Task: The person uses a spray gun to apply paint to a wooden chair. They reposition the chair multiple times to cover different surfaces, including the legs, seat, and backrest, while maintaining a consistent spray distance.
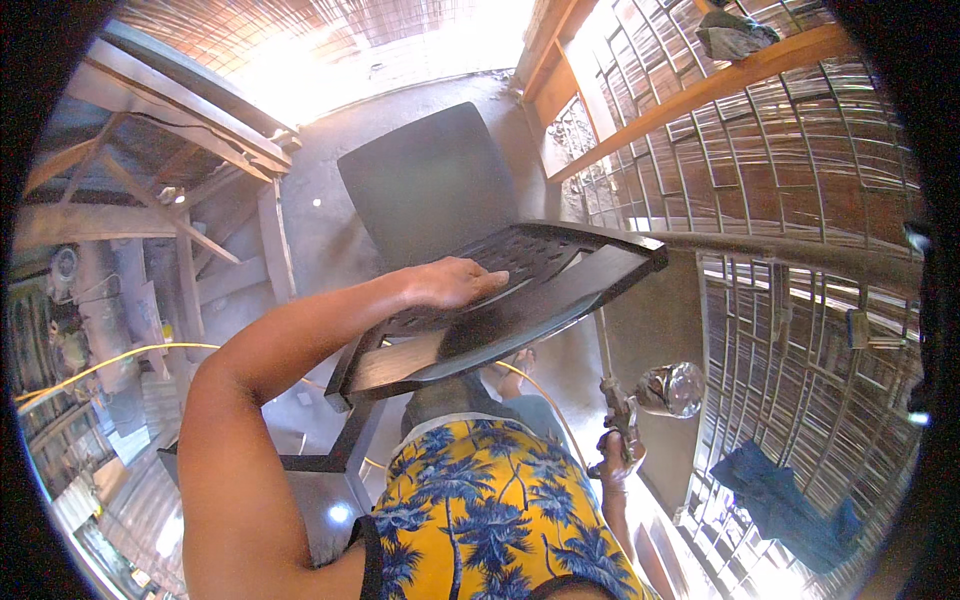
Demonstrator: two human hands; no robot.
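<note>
A black wooden chair stands in front of me, its curved, slatted backrest nearest and its broad flat seat beyond. My left hand lies over the backrest, its fingers curled onto the slats and partly hidden. Down at the right, my right hand is closed round a spray gun. A clear cup with dark smears is attached to the gun. The gun is apart from the chair, below the backrest's right end.
A yellow hose crosses from the left and shows again beside my legs. Another black frame piece sits at lower left. Wooden framing stands left; a lattice wall closes the right, with blue cloth hanging there.
</note>
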